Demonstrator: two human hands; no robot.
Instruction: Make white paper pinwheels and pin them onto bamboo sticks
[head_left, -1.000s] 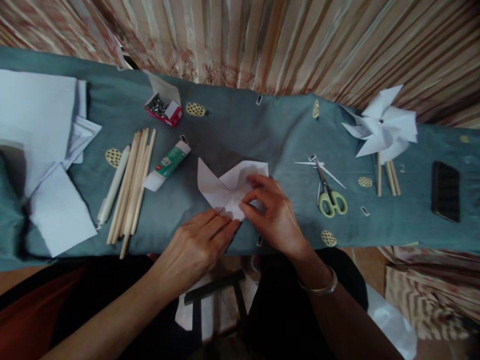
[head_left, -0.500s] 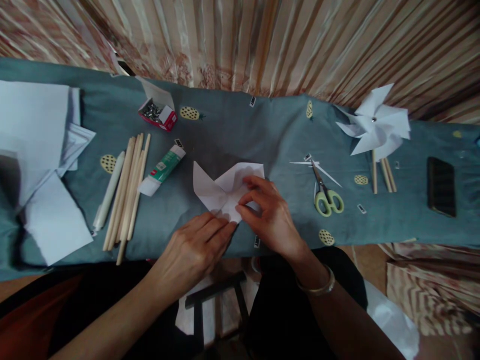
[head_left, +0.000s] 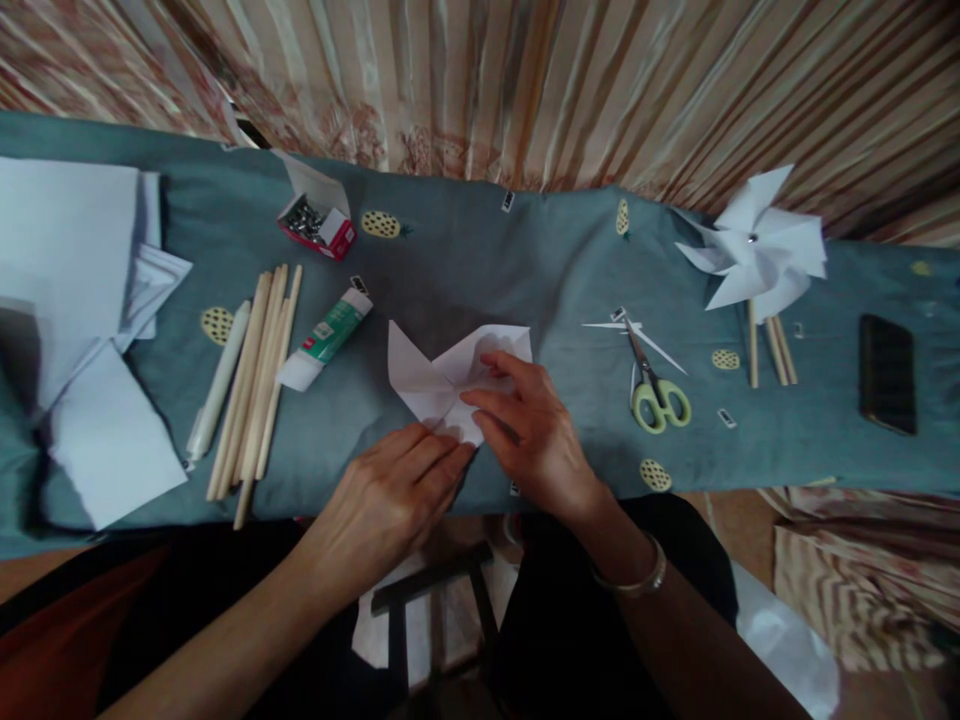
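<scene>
A white folded paper pinwheel [head_left: 424,385] lies on the table in front of me, its pointed flaps raised at the far side. My left hand [head_left: 405,485] is closed on its near edge, fingers together and pressed down. Over the right part of the paper is my right hand [head_left: 536,430], fingers bent and apart. The index fingertip is at the pinwheel's middle, and the thumb is just below it. The right hand hides part of the paper, so I cannot make out every fold.
To the left lie wooden sticks [head_left: 251,390], a candle-like white stick [head_left: 220,385], a green-and-white glue box [head_left: 326,340], an open red box of metal pins [head_left: 319,230] and paper sheets [head_left: 67,250]. Rightward are scissors [head_left: 660,403], paper scraps [head_left: 660,350], a finished pinwheel [head_left: 757,245] and a phone [head_left: 887,372].
My right index finger has moved left to the paper's middle, and the thumb and index finger have spread apart. My left hand has stayed in place.
</scene>
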